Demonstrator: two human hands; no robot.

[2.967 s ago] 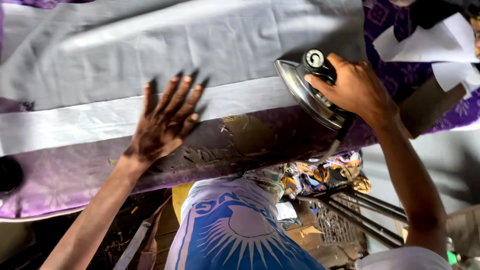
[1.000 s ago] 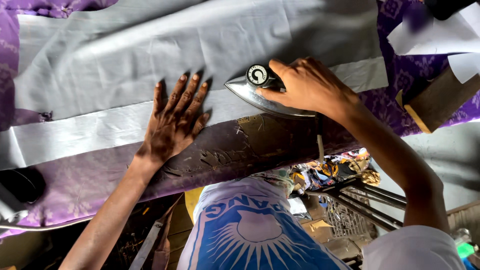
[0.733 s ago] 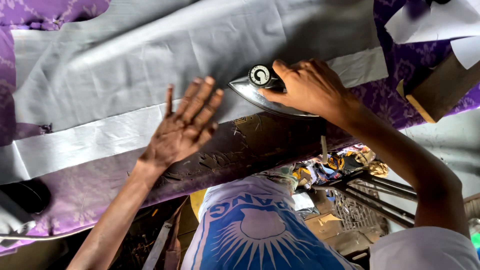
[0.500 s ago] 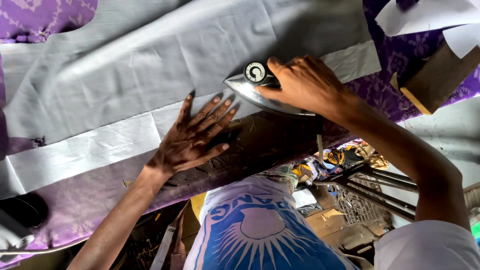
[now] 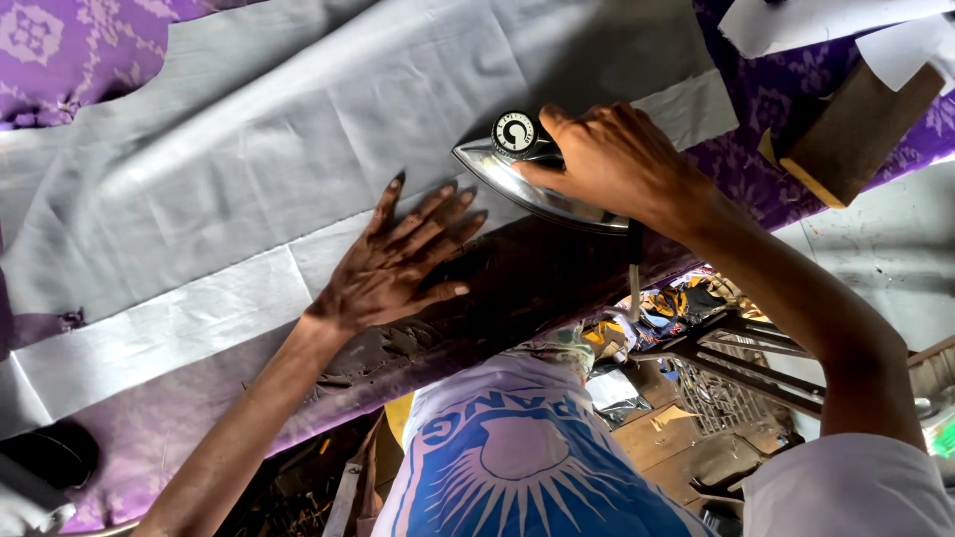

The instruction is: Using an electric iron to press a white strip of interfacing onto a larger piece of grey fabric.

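Observation:
My right hand [image 5: 612, 159] grips the handle of a metal clothes iron [image 5: 522, 179] with a round dial on top; its sole rests on a white strip [image 5: 179, 323] laid along the lower edge of a grey cloth [image 5: 298, 129]. My left hand [image 5: 398, 259] lies flat with fingers spread on the strip and the table's worn dark edge, just left of the iron's tip. The grey cloth covers most of a purple patterned table cover [image 5: 60, 50].
A brown wooden block [image 5: 856, 129] and white paper pieces [image 5: 826, 20] lie at the right end of the table. Below the table edge are cluttered scraps, boxes and metal bars [image 5: 736, 368]. A dark round object [image 5: 45, 457] sits at the lower left.
The iron has slid leftward along the white strip since three seconds ago. My left hand shifted right and down, closer to the iron's tip and the table edge.

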